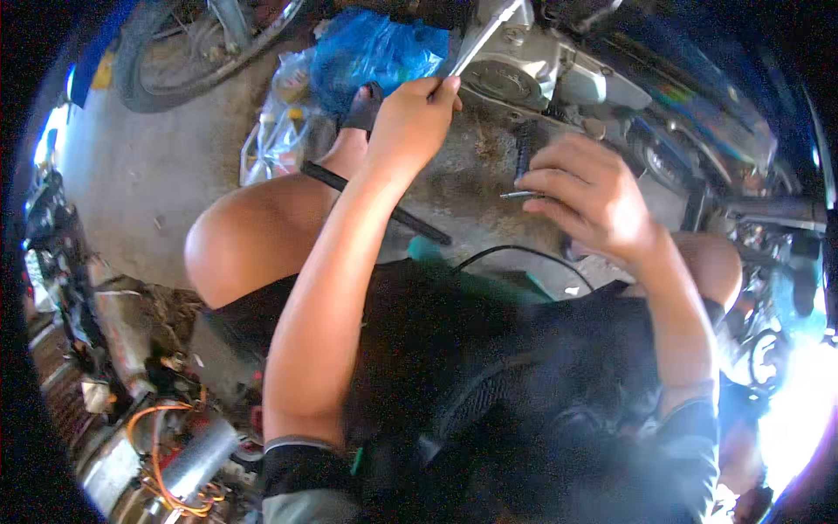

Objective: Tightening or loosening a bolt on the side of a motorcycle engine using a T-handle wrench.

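My left hand [410,127] is closed on a long, slim silver metal tool [482,39]; its exact kind I cannot make out. The tool slants up and to the right, in front of a grey motorcycle engine [506,79]. Whether its tip touches the engine is unclear. Lower and to the right, my right hand [594,194] is slightly blurred, its fingers curled together. A short, thin metal pin-like piece [515,195] sticks out from between its thumb and fingers. The far end of that piece is hidden in the hand.
Beyond my left knee lie a blue plastic bag [377,57] and a clear bag of bottles [284,122]. A wheel [144,83] stands at the upper left. Below my left forearm runs a black bar [423,224]. A silver cylinder [201,450] with orange cable sits lower left.
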Motion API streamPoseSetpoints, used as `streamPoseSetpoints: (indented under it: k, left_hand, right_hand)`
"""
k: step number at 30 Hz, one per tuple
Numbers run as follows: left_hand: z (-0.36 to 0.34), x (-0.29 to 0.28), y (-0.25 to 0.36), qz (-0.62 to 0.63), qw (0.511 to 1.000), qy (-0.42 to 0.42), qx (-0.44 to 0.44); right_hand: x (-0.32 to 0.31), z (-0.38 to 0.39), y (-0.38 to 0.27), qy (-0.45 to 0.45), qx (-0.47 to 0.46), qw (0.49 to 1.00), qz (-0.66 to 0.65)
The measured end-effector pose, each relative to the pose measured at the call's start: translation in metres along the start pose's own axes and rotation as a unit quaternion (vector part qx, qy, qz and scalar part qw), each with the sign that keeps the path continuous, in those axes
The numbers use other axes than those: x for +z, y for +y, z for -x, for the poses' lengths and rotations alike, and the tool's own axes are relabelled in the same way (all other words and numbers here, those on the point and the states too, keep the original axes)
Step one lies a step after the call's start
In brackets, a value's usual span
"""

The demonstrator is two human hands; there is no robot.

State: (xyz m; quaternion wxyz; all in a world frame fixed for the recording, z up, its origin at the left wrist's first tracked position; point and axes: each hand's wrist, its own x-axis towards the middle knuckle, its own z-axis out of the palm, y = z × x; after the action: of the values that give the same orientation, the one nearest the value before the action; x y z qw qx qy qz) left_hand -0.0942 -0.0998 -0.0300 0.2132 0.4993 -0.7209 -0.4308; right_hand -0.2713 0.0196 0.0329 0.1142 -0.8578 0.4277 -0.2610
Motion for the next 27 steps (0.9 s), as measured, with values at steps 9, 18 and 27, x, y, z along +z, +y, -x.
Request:
streamPoseSetpoints:
  k: [9,18,27]
  left_hand:
    - [0.004,-0.012,0.009,-0.010,0.999,0.018,-0.036]
    - [-0.001,-0.016,-0.005,-0.016,0.996,0.080,-0.031]
    - [-0.005,-0.008,-0.004,0.037,0.995,0.089,0.009]
  right_hand:
    - [0.035,0.031,0.039,-0.026,0.181,0.982,-0.053]
    - [0.047,0.037,0.042,-0.050,0.195,0.970,-0.137]
    - [0.049,0.044,0.044,-0.017,0.282,0.929,-0.238]
